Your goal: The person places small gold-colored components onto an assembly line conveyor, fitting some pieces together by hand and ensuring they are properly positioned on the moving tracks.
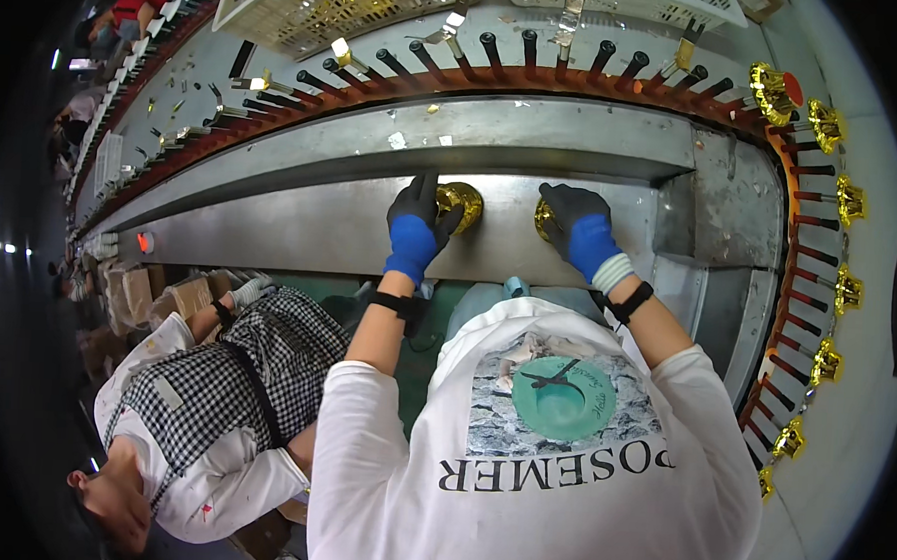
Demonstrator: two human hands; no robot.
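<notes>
Both my hands wear black-and-blue work gloves and are over a metal bench [321,229]. My left hand [417,224] curls its thumb and fingers around the left side of a shiny gold bell-shaped piece [465,203]. A short way to the right, my right hand [579,226] is closed over a second shiny gold piece [544,220]. Only the left edge of that second piece shows; the glove covers the rest. The two pieces are apart, both at the bench surface.
Beyond the bench curves a conveyor track [542,79] with upright black-tipped rods and metal clips. At the right, rods carry gold bell-shaped parts [852,201]. White plastic baskets [309,36] stand at the back. Left of me, a co-worker in a checked apron [254,372] sits near cardboard boxes [183,296].
</notes>
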